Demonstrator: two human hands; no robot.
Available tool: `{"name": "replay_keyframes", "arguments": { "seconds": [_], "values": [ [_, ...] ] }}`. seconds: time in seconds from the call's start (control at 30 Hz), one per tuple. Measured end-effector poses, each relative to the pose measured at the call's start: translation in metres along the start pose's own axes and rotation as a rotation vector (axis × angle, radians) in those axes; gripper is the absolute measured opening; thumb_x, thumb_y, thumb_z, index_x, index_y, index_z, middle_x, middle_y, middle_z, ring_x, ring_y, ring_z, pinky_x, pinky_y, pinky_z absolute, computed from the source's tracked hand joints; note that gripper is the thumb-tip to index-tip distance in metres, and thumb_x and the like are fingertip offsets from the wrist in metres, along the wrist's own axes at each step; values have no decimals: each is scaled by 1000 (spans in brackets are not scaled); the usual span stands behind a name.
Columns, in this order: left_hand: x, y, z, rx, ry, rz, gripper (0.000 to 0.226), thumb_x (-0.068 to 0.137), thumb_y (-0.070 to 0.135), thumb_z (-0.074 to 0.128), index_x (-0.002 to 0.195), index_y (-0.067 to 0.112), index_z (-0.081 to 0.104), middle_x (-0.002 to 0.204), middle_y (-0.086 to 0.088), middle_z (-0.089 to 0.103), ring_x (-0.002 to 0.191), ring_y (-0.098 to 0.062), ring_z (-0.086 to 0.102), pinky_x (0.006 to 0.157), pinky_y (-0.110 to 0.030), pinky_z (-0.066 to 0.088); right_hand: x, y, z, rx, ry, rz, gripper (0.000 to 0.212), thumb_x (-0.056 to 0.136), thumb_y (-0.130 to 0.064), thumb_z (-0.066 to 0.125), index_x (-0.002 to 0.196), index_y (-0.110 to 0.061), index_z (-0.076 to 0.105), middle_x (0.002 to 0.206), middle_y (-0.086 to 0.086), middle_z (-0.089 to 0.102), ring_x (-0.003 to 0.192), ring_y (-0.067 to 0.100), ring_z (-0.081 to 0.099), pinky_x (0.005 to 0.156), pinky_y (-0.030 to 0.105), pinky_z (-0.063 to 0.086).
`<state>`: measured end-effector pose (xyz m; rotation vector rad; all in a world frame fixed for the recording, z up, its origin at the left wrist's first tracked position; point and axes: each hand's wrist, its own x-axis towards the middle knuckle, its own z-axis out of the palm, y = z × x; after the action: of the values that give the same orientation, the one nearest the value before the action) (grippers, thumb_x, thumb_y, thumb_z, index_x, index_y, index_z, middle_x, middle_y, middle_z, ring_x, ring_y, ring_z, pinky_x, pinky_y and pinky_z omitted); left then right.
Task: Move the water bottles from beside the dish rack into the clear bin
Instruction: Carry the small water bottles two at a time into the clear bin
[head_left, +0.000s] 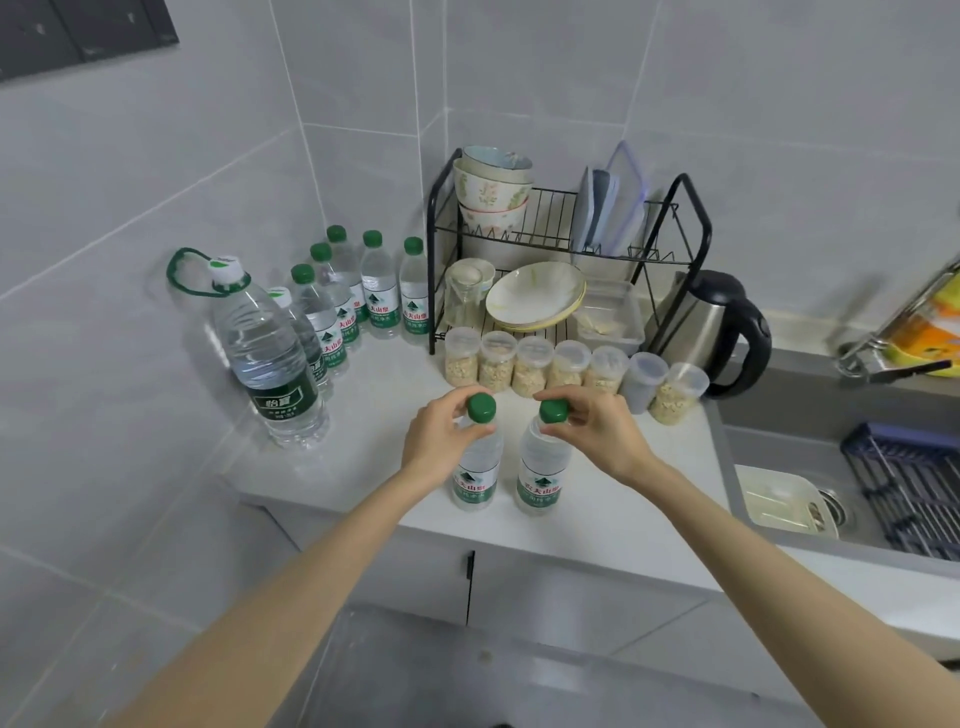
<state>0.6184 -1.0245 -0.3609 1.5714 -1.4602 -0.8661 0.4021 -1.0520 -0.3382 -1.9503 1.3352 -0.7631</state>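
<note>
My left hand (441, 441) grips the neck of a small green-capped water bottle (477, 480), and my right hand (597, 431) grips the neck of a second one (540, 483). Both bottles are upright side by side over the front of the white counter (363, 467). Several more small green-capped bottles (382, 291) stand in a cluster left of the black dish rack (696, 228), near the back corner. A large water jug (270, 358) with a green carry loop stands left of them. No clear bin is in view.
A row of clear jars with grain (530, 364) stands in front of the rack. The rack holds bowls, plates and lids. A steel kettle (711, 332) is to its right, then a sink (831, 493) holding a white dish and a dark wire tray.
</note>
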Motion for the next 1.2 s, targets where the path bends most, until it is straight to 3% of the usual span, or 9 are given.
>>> {"name": "replay_keyframes", "arguments": {
  "seconds": [0.13, 0.27, 0.43, 0.57, 0.67, 0.77, 0.93, 1.03, 1.2],
  "values": [
    [-3, 4, 4, -17, -19, 18, 39, 82, 18, 73, 118, 27, 61, 110, 11, 65, 110, -12, 58, 96, -28, 44, -10, 3, -6, 117, 26, -7, 33, 78, -7, 77, 105, -25, 70, 103, -6, 72, 98, 9, 68, 94, 26, 52],
    [-11, -5, 7, -87, -77, -4, 45, 83, 15, 72, 124, 19, 55, 117, 9, 61, 116, -10, 54, 99, -24, 40, -17, 10, -3, 193, 19, 24, 40, 82, -15, 76, 118, -27, 64, 110, -22, 66, 107, 2, 63, 94, 28, 52],
    [-23, -33, 19, -195, -77, -89, 69, 76, 6, 78, 135, 21, 46, 123, 11, 59, 111, 0, 57, 93, -17, 47, -30, 31, 12, 255, -3, 114, 64, 78, -13, 78, 132, -29, 47, 126, -11, 59, 117, 11, 55, 75, 3, 46],
    [-25, -53, 32, -207, -46, -163, 72, 72, 5, 80, 130, 27, 44, 118, 20, 57, 115, -8, 56, 96, -25, 48, -34, 51, 31, 286, -7, 213, 71, 72, -12, 83, 131, -23, 43, 124, -10, 57, 114, 15, 56, 79, 10, 48],
    [-22, -63, 41, -236, -16, -200, 75, 67, 8, 84, 128, 26, 43, 118, 17, 59, 114, -10, 59, 96, -28, 50, -33, 63, 44, 311, 24, 255, 71, 69, -13, 85, 128, -21, 46, 121, -12, 57, 110, 12, 59, 86, 19, 52],
    [-19, -75, 47, -235, 16, -215, 79, 60, 19, 87, 125, 31, 44, 119, 15, 60, 113, -8, 60, 97, -33, 50, -32, 72, 55, 377, 47, 294, 67, 68, -13, 86, 122, -25, 49, 116, -13, 61, 108, 4, 60, 80, 15, 52],
    [-17, -79, 51, -221, 86, -194, 74, 60, 16, 89, 119, 29, 47, 115, 15, 62, 108, -3, 61, 93, -27, 52, -32, 78, 65, 405, 72, 290, 52, 72, -12, 84, 115, -22, 57, 109, -12, 66, 99, -8, 61, 79, 8, 48],
    [-13, -75, 52, -214, 107, -187, 72, 59, 19, 89, 116, 30, 48, 115, 11, 63, 107, -7, 62, 89, -25, 52, -29, 76, 68, 385, 97, 275, 56, 74, -14, 83, 122, -17, 55, 110, -10, 66, 96, -11, 61, 79, 6, 47],
    [-9, -59, 51, -188, 112, -219, 65, 58, 24, 89, 110, 33, 51, 105, 13, 66, 100, -7, 63, 76, -14, 47, -24, 64, 61, 335, 85, 270, 66, 72, -20, 84, 126, -26, 47, 101, -10, 67, 92, -7, 63, 81, 14, 51]
  ]
}}
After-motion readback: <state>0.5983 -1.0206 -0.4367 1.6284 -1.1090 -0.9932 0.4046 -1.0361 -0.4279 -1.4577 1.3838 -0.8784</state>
